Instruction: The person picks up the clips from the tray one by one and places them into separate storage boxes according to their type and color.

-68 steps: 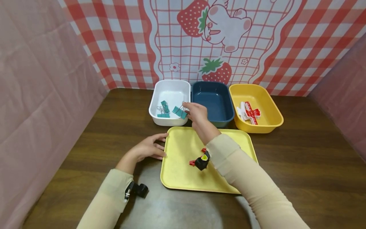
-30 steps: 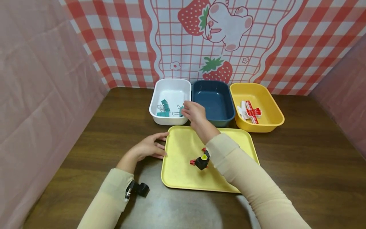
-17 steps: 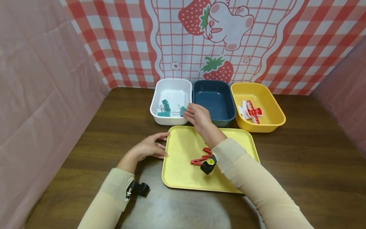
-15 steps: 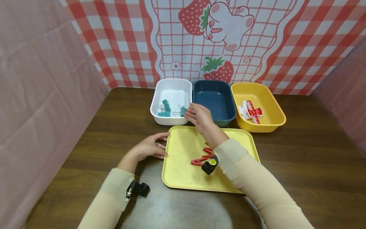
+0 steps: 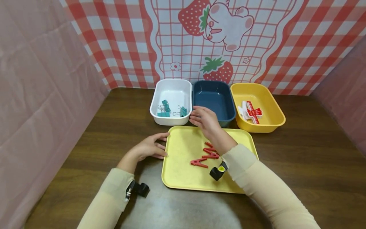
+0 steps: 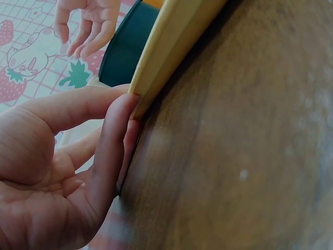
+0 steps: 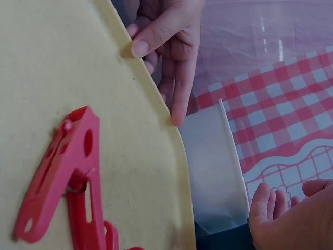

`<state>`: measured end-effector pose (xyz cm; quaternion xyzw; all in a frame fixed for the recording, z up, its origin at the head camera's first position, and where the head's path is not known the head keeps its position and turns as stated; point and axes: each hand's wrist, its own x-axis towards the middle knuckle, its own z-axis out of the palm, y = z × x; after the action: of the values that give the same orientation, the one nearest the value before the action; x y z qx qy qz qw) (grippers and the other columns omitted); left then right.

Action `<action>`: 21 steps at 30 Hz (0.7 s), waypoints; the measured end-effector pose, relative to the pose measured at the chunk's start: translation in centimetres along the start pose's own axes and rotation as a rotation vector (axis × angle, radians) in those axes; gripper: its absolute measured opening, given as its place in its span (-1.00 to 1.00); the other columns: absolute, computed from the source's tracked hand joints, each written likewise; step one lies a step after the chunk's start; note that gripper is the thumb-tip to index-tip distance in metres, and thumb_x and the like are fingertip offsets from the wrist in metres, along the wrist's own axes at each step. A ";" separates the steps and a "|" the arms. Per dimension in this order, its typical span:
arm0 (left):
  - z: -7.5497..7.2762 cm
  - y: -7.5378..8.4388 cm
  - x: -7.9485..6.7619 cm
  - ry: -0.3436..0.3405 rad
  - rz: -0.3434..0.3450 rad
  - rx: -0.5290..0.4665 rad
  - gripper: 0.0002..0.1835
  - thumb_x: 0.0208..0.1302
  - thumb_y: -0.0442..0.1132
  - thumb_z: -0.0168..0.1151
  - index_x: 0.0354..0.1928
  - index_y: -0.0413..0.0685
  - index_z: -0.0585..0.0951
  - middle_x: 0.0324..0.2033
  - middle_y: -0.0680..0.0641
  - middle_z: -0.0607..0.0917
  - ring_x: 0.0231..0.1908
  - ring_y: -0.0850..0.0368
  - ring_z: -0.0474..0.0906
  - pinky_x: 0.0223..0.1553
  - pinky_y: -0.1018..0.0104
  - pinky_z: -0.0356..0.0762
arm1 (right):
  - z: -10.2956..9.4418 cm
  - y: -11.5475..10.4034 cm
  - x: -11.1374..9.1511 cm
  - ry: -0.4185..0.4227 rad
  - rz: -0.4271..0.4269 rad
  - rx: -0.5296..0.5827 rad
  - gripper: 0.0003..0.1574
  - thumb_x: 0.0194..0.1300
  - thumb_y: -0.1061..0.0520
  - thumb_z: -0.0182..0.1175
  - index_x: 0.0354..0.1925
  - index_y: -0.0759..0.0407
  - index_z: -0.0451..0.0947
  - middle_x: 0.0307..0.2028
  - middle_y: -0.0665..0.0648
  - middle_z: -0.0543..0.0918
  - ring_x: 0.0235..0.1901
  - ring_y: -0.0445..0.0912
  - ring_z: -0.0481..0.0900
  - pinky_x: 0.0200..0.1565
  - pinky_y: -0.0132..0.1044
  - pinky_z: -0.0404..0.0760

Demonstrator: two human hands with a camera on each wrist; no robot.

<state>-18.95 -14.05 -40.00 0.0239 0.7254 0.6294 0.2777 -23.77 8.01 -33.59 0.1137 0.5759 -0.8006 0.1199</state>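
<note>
My right hand (image 5: pixel 206 122), empty with loosely bent fingers, hovers at the front where the white bin (image 5: pixel 177 121) meets the dark blue bin (image 5: pixel 213 106). A teal binder clip (image 5: pixel 183 111) with wire handles lies in the white bin just left of my fingertips. More teal binder clips (image 5: pixel 164 114) lie further left in it. My left hand (image 5: pixel 147 148) rests at the left edge of the yellow tray (image 5: pixel 178 171), thumb and index fingertip touching its rim (image 6: pixel 136 99). On the tray under my right forearm lie several red clothespins (image 5: pixel 199 163), large in the right wrist view (image 7: pixel 78 166).
A yellow bin (image 5: pixel 267 119) at the right of the row holds red and white clips (image 5: pixel 252 113). The bins stand against a red checked backdrop (image 5: pixel 125 47). Pink cloth (image 5: pixel 43 95) hangs at the left. The wooden table (image 5: pixel 303 143) extends around the tray.
My right hand has let go of a teal binder clip in the white bin and drawn back right and toward me, uncovering the red clothespins. My left hand stays at the tray edge.
</note>
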 end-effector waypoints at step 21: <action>0.1 0.2 0.0 0.005 -0.016 0.012 -0.16 0.04 -0.65 0.22 0.37 -0.12 0.18 0.19 -0.25 0.25 -0.13 -0.03 0.52 -0.24 0.14 0.66 | -1.9 0.1 -2.5 -0.002 -0.026 -0.063 -0.52 0.36 0.25 -0.02 0.23 0.28 0.33 -0.03 0.25 0.46 -0.23 -0.04 0.51 0.04 -0.23 0.55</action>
<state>-18.99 -13.91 -39.85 0.0181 0.7302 0.6227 0.2806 -21.24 9.89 -33.47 0.1015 0.6022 -0.7836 0.1139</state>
